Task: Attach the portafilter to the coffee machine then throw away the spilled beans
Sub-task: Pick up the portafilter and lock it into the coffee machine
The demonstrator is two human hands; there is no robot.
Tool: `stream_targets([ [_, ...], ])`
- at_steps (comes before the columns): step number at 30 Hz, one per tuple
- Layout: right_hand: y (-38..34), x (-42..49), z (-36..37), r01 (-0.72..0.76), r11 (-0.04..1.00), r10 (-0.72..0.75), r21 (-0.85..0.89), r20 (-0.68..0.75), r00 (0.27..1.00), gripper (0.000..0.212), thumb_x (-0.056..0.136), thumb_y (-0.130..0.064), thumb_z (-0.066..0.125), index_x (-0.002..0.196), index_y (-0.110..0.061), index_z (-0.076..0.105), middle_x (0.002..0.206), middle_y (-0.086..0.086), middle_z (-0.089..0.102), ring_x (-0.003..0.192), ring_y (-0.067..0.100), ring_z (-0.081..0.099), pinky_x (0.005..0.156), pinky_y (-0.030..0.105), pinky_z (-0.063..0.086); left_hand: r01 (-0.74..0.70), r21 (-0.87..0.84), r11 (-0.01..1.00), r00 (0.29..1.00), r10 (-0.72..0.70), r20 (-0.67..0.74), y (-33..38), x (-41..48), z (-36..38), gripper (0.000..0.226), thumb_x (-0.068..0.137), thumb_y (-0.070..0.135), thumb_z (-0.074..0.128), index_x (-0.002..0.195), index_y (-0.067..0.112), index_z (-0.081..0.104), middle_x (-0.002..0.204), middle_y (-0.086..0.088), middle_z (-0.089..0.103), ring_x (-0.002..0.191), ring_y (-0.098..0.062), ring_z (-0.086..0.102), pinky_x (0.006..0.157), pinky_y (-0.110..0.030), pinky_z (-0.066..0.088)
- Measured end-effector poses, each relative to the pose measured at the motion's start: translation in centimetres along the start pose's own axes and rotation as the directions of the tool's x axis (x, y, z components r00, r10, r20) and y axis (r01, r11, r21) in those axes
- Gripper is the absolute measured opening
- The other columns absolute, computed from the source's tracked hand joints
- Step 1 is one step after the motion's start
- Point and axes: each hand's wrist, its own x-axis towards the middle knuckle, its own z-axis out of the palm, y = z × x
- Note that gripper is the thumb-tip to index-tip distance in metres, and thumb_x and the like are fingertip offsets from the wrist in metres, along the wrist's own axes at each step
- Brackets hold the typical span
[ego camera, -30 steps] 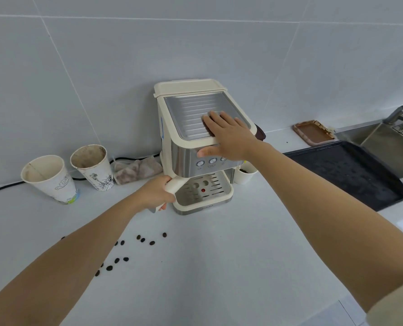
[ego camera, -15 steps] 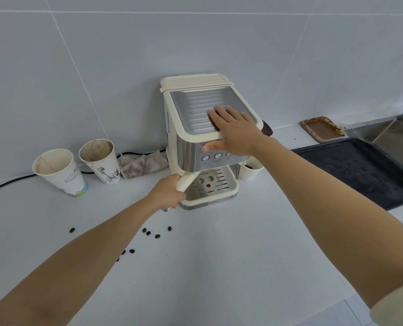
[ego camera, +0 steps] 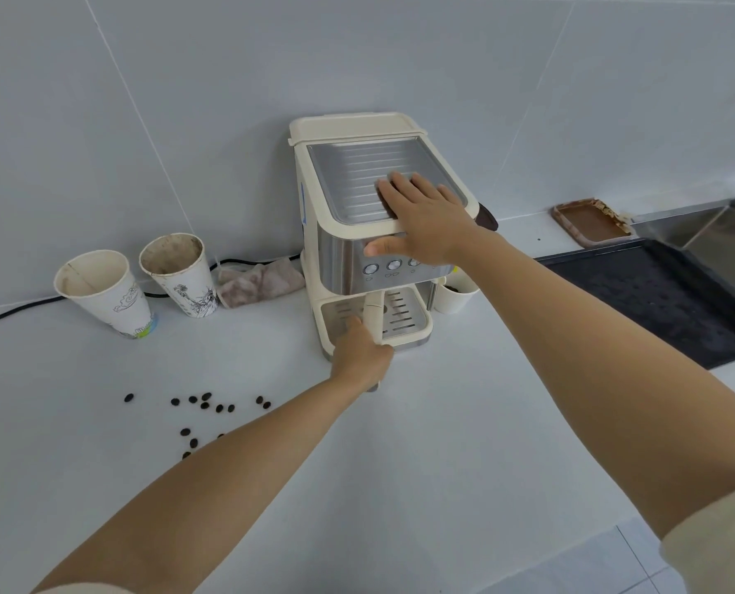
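Note:
A cream and steel coffee machine (ego camera: pixel 348 173) stands against the tiled wall. My right hand (ego camera: pixel 421 220) lies flat on its ribbed top, thumb over the front panel above the buttons. My left hand (ego camera: pixel 359 355) is closed around the cream handle of the portafilter (ego camera: pixel 374 310), which points straight out from under the brew head, over the drip tray (ego camera: pixel 404 319). The portafilter's basket is hidden under the machine. Several dark coffee beans (ego camera: pixel 205 407) lie scattered on the white counter, left of my left forearm.
Two used paper cups (ego camera: pixel 104 293) (ego camera: pixel 181 278) and a stained cloth (ego camera: pixel 260 282) sit left of the machine, with a black cable behind. A small white cup (ego camera: pixel 453 300) stands at its right. A black mat (ego camera: pixel 657 293), brown tray (ego camera: pixel 588 220) and steel sink (ego camera: pixel 721 237) lie to the right.
My left hand has swung the portafilter handle from the machine's left front corner to the middle, pointing straight forward. My right hand stayed pressed on the top.

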Motion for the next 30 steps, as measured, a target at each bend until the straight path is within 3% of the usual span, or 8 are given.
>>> stream_targets([
  [3,-0.1,0.0,0.1,-0.002,1.000,0.002,-0.005,0.010,1.000,0.090,0.080,-0.066,0.043,0.145,-0.012,0.012,0.154,0.006,0.015,0.140,0.026,0.014,0.113,0.047,0.018,0.086,-0.185,0.979,0.996,-0.086,0.003,0.4,0.1,0.4,0.028,0.077,0.001,0.051,0.096,0.014,0.036,0.080,-0.004,0.047,0.047,-0.018,0.050,0.038,-0.020,0.037],
  [8,-0.1,0.0,0.1,-0.008,1.000,0.009,-0.007,0.007,1.000,0.089,0.081,-0.066,0.042,0.145,-0.011,0.011,0.155,0.007,0.013,0.141,0.028,0.011,0.114,0.048,0.017,0.167,-0.318,0.933,0.983,-0.181,-0.013,0.9,-0.1,2.1,0.027,0.076,-0.002,0.052,0.095,0.012,0.041,0.069,-0.004,0.048,0.043,-0.016,0.046,0.043,-0.021,0.038],
  [14,0.0,0.2,0.3,-0.011,1.000,0.011,-0.003,0.014,1.000,0.091,0.080,-0.066,0.042,0.144,-0.011,0.011,0.155,0.008,0.013,0.141,0.029,0.011,0.114,0.049,0.017,0.154,-0.383,0.911,0.974,-0.206,-0.099,1.2,0.3,4.4,0.031,0.075,-0.001,0.041,0.104,0.012,0.042,0.074,0.000,0.047,0.047,-0.018,0.048,0.035,-0.017,0.034],
  [16,0.0,0.2,0.3,-0.011,1.000,0.011,0.000,0.019,1.000,0.091,0.080,-0.066,0.042,0.145,-0.011,0.011,0.155,0.007,0.012,0.141,0.029,0.010,0.114,0.049,0.017,0.145,-0.394,0.908,0.973,-0.204,-0.111,1.5,0.1,5.0,0.041,0.073,0.004,0.038,0.113,0.010,0.042,0.086,-0.005,0.054,0.064,-0.027,0.060,0.037,-0.020,0.041],
  [18,0.0,0.3,0.3,-0.019,1.000,0.018,0.013,0.028,0.999,0.092,0.080,-0.066,0.043,0.145,-0.011,0.009,0.155,0.007,0.011,0.141,0.030,0.009,0.115,0.050,0.015,0.139,-0.383,0.913,0.973,-0.199,-0.119,1.6,0.0,5.2,0.047,0.071,0.007,0.039,0.118,0.009,0.041,0.108,-0.014,0.059,0.096,-0.036,0.063,0.062,-0.039,0.057],
  [20,0.0,0.3,0.3,-0.021,1.000,0.021,0.017,0.032,0.999,0.092,0.080,-0.066,0.043,0.145,-0.011,0.009,0.155,0.007,0.010,0.141,0.030,0.008,0.115,0.050,0.014,0.145,-0.374,0.916,0.971,-0.204,-0.124,1.5,0.0,5.1,0.047,0.071,0.007,0.039,0.118,0.009,0.041,0.115,-0.016,0.058,0.105,-0.038,0.060,0.077,-0.044,0.055],
  [26,-0.1,0.1,0.3,-0.016,1.000,0.016,0.000,-0.001,1.000,0.089,0.080,-0.066,0.044,0.143,-0.011,0.014,0.153,0.007,0.017,0.139,0.028,0.015,0.114,0.049,0.019,0.103,-0.351,0.931,0.985,-0.144,-0.093,1.6,-0.2,4.5,0.023,0.073,0.003,0.040,0.093,0.015,0.039,0.083,-0.004,0.051,0.051,-0.021,0.050,0.032,-0.014,0.033],
  [30,-0.1,-0.1,0.2,-0.025,0.999,0.024,0.020,0.008,1.000,0.089,0.082,-0.065,0.043,0.145,-0.012,0.011,0.156,0.008,0.009,0.142,0.028,0.009,0.115,0.049,0.014,0.019,-0.079,0.997,0.999,-0.023,-0.044,1.6,-0.6,3.3,0.036,0.078,0.011,0.047,0.112,0.009,0.038,0.094,-0.004,0.050,0.077,-0.027,0.051,0.057,-0.027,0.040],
])
